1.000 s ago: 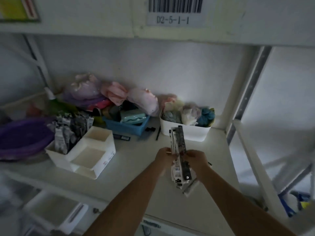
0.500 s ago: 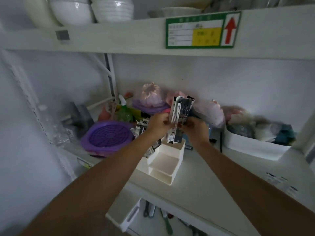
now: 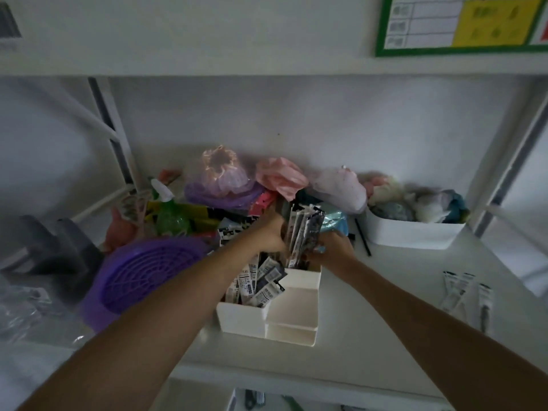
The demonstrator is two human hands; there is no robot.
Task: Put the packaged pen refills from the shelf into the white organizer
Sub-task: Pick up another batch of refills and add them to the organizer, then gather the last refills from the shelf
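A bundle of packaged pen refills [image 3: 304,232] stands upright between my left hand [image 3: 271,235] and my right hand [image 3: 332,247], its lower end dipping into the back right compartment of the white organizer [image 3: 293,318]. Both hands grip the bundle from either side. The organizer's left compartment holds several more refill packs [image 3: 258,284]. Its stepped front compartments hold nothing. A few loose refill packs [image 3: 467,295] lie flat on the shelf at the right.
A purple round basket [image 3: 148,271] sits left of the organizer, with a green spray bottle [image 3: 170,216] behind it. Bagged items [image 3: 225,179] pile along the back wall. A white bin of cloths [image 3: 412,234] stands at the right. A shelf board runs overhead.
The view swung left from the right part of the shelf to the organizer. Both hands carried the bundle there and lowered it into the back compartment.
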